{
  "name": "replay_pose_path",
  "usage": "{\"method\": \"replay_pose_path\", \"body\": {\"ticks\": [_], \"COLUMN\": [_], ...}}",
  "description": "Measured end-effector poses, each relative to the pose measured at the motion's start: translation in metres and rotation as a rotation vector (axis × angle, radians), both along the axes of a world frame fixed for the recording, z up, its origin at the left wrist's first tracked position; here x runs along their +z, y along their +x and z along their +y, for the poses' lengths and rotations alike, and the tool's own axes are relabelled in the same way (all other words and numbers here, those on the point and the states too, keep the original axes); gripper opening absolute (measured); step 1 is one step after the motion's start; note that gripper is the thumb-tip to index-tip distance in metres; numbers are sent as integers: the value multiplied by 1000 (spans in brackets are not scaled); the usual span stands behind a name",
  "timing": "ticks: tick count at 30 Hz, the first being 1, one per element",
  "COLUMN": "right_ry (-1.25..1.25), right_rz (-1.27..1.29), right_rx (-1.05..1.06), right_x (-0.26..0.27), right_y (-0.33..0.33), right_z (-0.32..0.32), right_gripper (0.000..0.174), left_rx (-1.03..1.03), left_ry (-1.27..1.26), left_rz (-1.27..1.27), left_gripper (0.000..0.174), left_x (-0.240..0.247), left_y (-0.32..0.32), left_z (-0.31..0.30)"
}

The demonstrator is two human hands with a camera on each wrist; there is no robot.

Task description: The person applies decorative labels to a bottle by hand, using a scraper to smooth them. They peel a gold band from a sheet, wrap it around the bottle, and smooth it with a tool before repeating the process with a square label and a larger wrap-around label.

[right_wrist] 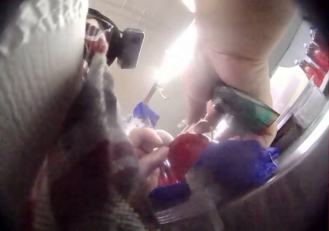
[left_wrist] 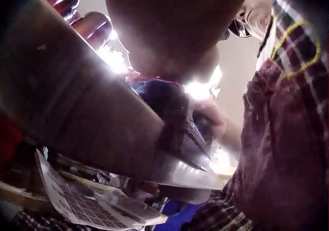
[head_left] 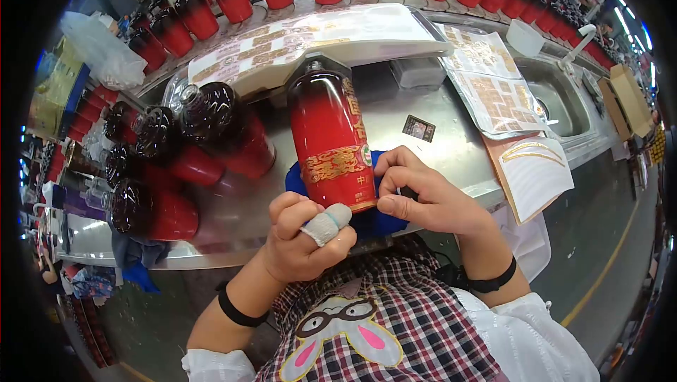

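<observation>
A red bottle with a black shoulder and gold print [head_left: 328,128] lies tilted, its base toward me, over a blue cloth [head_left: 384,225] at the metal table's front edge. My left hand [head_left: 300,237] has curled fingers and a white covering on one digit, right at the bottle's base; I cannot tell whether it pinches anything. At the base's right side is my right hand [head_left: 430,195], thumb and index finger close to the bottle. Its curled fingers hold a dark piece with a green patch [right_wrist: 249,110], seen in the right wrist view.
Several red and black bottles [head_left: 211,125] crowd the table's left side. Sheets of gold labels [head_left: 310,37] lie behind the bottle, more label sheets [head_left: 493,93] to the right. A small dark card [head_left: 418,128] lies on the table. At far right is a sink [head_left: 564,107].
</observation>
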State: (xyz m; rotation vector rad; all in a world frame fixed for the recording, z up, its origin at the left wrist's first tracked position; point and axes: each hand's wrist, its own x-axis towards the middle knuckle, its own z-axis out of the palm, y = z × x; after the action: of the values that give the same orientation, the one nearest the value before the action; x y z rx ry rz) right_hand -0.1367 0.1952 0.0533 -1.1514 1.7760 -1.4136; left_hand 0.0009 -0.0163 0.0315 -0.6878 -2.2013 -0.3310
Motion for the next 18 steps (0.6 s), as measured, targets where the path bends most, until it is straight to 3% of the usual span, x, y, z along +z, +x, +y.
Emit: {"method": "replay_pose_path", "body": {"ticks": [10,18], "right_ry": [-2,10], "right_rz": [32,72], "right_rx": [30,24], "right_x": [-5,-4], "right_y": [-8,-9], "right_z": [5,7], "right_gripper": [25,26], "left_rx": [6,-52], "left_ry": [-193,-24], "left_rz": [53,-39], "left_gripper": [21,21], "left_x": [8,-2], "left_y": [-11,-8], "left_z": [3,0]}}
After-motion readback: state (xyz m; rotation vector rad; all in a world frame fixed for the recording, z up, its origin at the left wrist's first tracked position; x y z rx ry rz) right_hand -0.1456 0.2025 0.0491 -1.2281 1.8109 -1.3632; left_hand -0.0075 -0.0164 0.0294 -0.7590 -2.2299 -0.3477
